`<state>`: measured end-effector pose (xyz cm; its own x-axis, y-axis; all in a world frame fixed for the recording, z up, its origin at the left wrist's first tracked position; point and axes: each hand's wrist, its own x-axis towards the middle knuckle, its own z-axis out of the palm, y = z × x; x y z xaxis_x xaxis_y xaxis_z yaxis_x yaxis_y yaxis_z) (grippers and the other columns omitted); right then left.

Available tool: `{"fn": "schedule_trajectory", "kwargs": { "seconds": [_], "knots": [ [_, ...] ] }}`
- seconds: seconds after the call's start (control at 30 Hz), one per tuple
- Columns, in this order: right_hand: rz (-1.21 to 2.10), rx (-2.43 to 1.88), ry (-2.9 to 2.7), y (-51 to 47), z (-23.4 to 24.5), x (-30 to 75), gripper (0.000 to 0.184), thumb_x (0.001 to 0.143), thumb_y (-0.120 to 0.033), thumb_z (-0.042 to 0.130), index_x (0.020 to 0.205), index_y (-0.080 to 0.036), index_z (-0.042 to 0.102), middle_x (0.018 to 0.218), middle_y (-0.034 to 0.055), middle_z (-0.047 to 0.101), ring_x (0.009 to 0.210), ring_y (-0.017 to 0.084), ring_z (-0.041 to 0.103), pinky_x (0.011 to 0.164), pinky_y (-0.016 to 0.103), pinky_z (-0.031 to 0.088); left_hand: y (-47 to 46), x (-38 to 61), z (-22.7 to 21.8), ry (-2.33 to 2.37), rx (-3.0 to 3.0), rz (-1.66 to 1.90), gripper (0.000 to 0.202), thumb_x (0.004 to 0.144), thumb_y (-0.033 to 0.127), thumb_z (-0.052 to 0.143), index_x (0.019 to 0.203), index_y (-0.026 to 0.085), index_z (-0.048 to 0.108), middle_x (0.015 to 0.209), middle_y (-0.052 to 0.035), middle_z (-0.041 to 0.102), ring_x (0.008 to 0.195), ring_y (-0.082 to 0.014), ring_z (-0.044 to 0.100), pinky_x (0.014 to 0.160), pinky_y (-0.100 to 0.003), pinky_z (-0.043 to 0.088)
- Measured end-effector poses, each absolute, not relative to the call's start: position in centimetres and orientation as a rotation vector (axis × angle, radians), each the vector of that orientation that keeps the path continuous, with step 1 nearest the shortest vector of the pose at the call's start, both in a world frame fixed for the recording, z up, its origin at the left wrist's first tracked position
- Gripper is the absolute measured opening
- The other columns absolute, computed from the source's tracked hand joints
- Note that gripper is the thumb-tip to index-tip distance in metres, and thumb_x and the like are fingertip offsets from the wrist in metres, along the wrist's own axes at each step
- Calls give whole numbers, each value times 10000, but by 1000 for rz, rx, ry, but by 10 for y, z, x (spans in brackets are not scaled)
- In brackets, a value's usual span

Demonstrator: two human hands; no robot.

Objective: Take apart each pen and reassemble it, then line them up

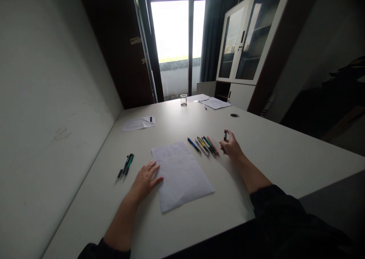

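Observation:
A written sheet of paper (179,173) lies on the white table (279,156) in front of me. My left hand (146,179) rests flat beside the sheet's left edge, fingers spread, thumb touching the paper. My right hand (231,146) is closed around a dark pen (225,136) held upright just right of a row of several pens (203,145). That row holds blue, white, yellow, green and pink pens lying side by side.
Two or three pens (125,166) lie at the left near the wall. Another sheet (139,123) lies farther back left. A glass (183,100), more papers (214,103) and a pen sit at the far end. A cable hole (234,115) is behind my right hand.

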<state>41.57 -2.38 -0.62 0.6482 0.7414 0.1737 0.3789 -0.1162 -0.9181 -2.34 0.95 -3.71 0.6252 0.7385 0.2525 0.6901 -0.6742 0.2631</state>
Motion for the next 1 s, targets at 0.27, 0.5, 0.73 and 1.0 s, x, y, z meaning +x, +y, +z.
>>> {"fn": "schedule_trajectory", "kwargs": {
  "seconds": [0.27, 0.5, 0.73, 1.0],
  "knots": [
    [253, -1844, -1133, -17, -15, 429, 737, 791, -323, 534, 1481, -203, 304, 549, -52, 597, 425, 131, 521, 496, 237, 430, 8, -23, -33, 1199, 2680, 501, 532, 909, 547, 493, 1342, 239, 525, 1461, -105, 462, 1370, -296, 377, 1122, -527, 309],
    [69, -1984, -1326, 4, -29, 436, 618, 820, -316, 522, 1424, -203, 448, 607, -15, 626, 582, 170, 578, 613, 260, 407, 6, -21, -22, 1195, 2657, 681, 372, 940, 439, 486, 1241, 253, 597, 1347, -83, 557, 1226, -259, 516, 1046, -451, 395],
    [56, -2026, -1455, 13, -37, 442, 514, 846, -410, 519, 1320, -223, 581, 697, 11, 647, 628, 169, 587, 607, 254, 381, 27, -61, -13, 1712, 2633, 990, 264, 929, 305, 460, 1013, 181, 677, 1017, -108, 679, 958, -268, 594, 922, -412, 401],
    [33, -1985, -1273, 8, -36, 446, 403, 900, -416, 443, 1130, -204, 698, 822, 71, 719, 739, 202, 635, 669, 274, 428, 50, -123, -32, 2224, 2359, 662, 312, 856, 342, 482, 993, 142, 679, 923, -143, 673, 929, -289, 606, 854, -382, 420]
  ]
}}
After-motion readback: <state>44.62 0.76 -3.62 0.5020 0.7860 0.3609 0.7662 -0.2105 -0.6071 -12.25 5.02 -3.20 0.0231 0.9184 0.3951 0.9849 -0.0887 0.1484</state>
